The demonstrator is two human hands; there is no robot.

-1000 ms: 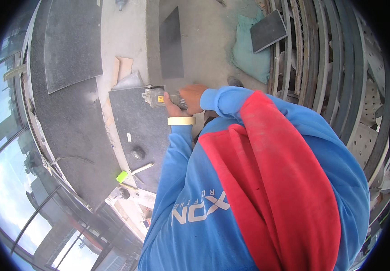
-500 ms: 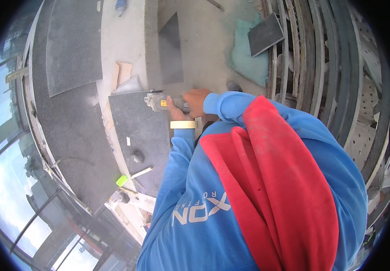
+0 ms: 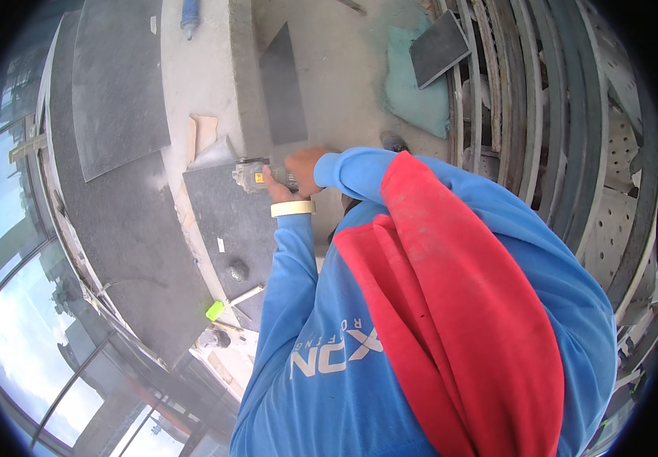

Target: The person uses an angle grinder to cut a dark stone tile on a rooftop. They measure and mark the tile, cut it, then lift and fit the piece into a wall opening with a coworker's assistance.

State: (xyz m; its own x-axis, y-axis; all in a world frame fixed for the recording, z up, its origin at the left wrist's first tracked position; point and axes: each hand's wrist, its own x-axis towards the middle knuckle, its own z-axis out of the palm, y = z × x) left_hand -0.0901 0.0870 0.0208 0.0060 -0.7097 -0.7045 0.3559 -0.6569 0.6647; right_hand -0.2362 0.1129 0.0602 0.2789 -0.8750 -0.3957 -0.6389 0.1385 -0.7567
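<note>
Both my hands are closed around an angle grinder (image 3: 251,177). My left hand (image 3: 277,188) grips it just behind the gear head, and a pale yellow tape roll (image 3: 293,208) circles that wrist. Farther back on the body, my right hand (image 3: 305,169) is wrapped round the grip. The disc (image 3: 252,161) lies along the far edge of a dark grey slab (image 3: 211,206); dust blurs whether it touches. On the same slab, nearer me, sit a shiny round object (image 3: 237,269) and a small white piece (image 3: 220,244).
A bright green item (image 3: 215,310) and a white stick (image 3: 247,295) lie at the slab's near left. Large dark sheets (image 3: 119,91) stretch along the left. Far off is a blue bottle-like object (image 3: 189,17). Long metal rails (image 3: 523,99) and a dark tile (image 3: 439,49) stand right.
The grinder, in both hands, has shifted slightly left along the slab's far edge. The whole view has also moved a little. My grip looks the same.
</note>
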